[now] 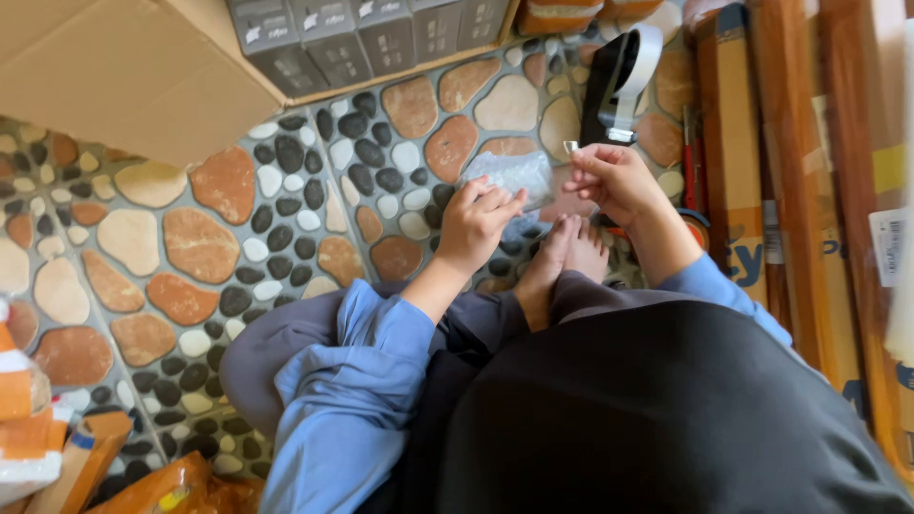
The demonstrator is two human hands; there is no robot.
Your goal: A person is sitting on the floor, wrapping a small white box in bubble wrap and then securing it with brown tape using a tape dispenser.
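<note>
Two hands work just above the person's bare feet: the left hand [476, 221] pinches and steadies a clear bubble-wrap piece [514, 174], its grip clenched on it, while the right hand [614, 178] pinches a small tape end [571, 147]. Beyond stands a black tape dispenser [619, 81]; farther, grey boxes [367, 36] fill an open carton.

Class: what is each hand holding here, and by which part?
Both hands grip a clear bubble-wrap pouch: left hand at its near edge, right hand pinching its far-right corner.
</note>
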